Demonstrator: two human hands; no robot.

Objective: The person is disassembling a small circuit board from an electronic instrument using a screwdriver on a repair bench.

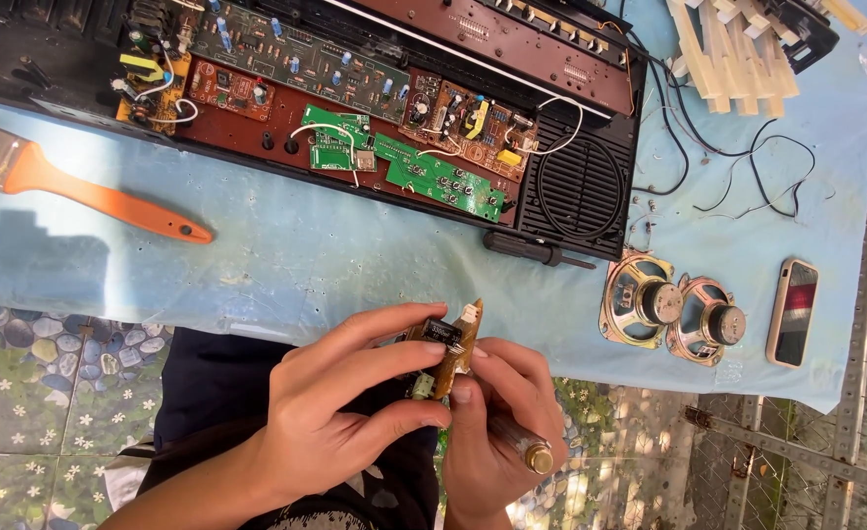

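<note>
Left hand point(350, 402) pinches small brown circuit board point(450, 345) — right hand point(497, 427) grips metal-tipped tool point(524, 450) (tip hidden), touching board; opened radio chassis point(375, 118) well beyond board.

Lying near the right edge of the table point(286, 265), just beside two loose speakers point(671, 306): a phone point(793, 312), face up, rounded rectangle in a pale case, its dark screen glossy with red and white reflections. Fixed on the metal band of a paintbrush point(21, 165) at the left edge: a small label, too blurred to describe further.
</note>
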